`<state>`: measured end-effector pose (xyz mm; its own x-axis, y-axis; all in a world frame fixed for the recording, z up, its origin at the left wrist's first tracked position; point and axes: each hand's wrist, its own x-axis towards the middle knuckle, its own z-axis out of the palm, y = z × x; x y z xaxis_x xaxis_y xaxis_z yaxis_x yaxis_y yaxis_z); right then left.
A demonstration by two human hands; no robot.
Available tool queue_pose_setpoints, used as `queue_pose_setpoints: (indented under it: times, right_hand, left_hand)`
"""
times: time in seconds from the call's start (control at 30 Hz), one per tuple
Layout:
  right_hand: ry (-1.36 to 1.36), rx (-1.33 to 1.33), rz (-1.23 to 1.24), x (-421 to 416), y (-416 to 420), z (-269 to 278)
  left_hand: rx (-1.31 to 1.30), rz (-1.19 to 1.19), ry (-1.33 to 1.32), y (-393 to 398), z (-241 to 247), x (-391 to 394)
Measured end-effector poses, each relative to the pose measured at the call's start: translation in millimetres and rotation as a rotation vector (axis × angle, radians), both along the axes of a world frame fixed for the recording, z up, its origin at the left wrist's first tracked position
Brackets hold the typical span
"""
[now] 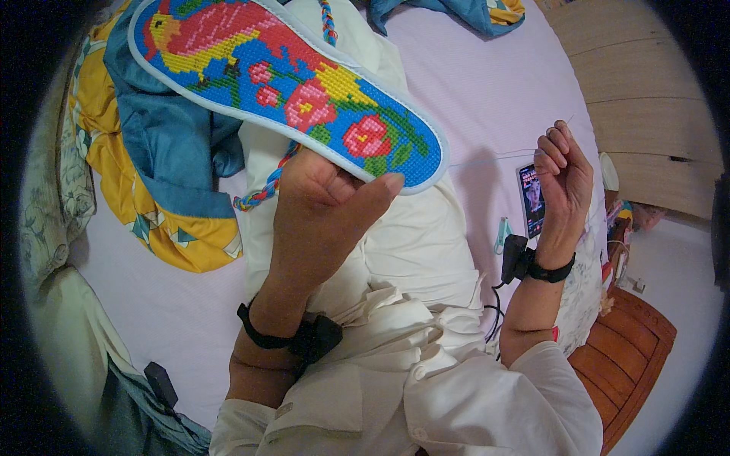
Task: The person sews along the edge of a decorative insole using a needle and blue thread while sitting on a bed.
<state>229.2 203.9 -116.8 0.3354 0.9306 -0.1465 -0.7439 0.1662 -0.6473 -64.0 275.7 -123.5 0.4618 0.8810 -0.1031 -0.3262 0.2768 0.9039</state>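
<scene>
My left hand (336, 205) grips the heel end of a cross-stitched insole (342, 108), thumb on its lower edge and the other fingers underneath. The insole shows a red and yellow bird with pink flowers on blue, edged in pale binding. At the right, my right hand (562, 159) is raised, with a thin needle (571, 119) pinched at its fingertips. A pale thread (485, 159) runs from the insole's right end to that hand. A braided multicoloured cord (265, 196) lies on my white trousers, partly hidden by the insole.
On the pink bedsheet (490, 80) lie a lit smartphone (531, 205) and small turquoise thread snips (502, 235), beside my right forearm. Yellow and blue fabric (171, 199) is bunched at the left. A black cable (497, 308) runs near my right elbow. A wooden chair (627, 353) stands at the lower right.
</scene>
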Motion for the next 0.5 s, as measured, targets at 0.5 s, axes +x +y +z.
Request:
queue_pose_setpoints:
  times: [0.5]
  right_hand:
    - [-1.033,-0.121,-0.153,-85.4,5.1,23.4]
  left_hand:
    - [0.068,0.039,0.036,2.6,-3.4,-0.4]
